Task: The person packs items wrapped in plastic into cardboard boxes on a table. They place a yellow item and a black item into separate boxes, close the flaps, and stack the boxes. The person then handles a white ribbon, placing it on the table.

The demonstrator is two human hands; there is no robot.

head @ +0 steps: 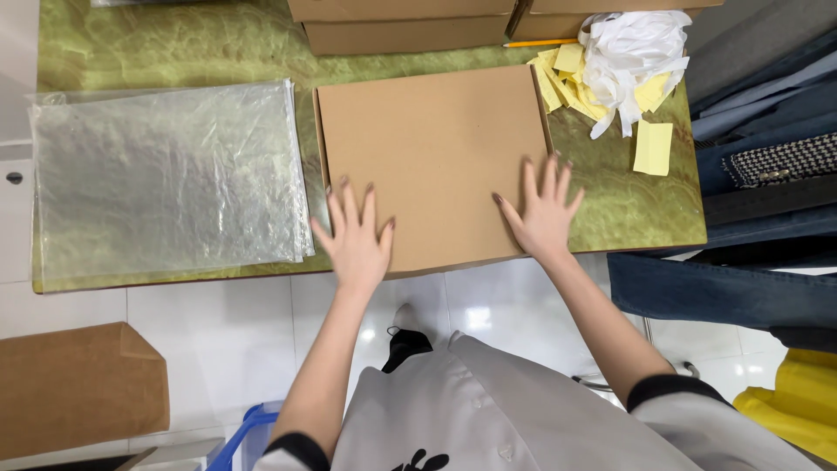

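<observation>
- Flat brown cardboard box [432, 166], rectangular, at table centre under both hands.
- Stacked brown boxes [401, 22] along the far edge.
- Clear plastic bags [166, 179], piled left.
- Yellow paper slips [602, 96], right.
- Brown carton [74, 388] on floor, lower left.

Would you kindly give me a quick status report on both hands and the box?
Left hand and right hand flat, fingers spread, on closed cardboard box. Box lies on green table. Plastic bags left, yellow slips right, both apart.

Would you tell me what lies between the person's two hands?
Only bare cardboard of the flat brown box lies between the left hand and right hand, in the head view.
</observation>
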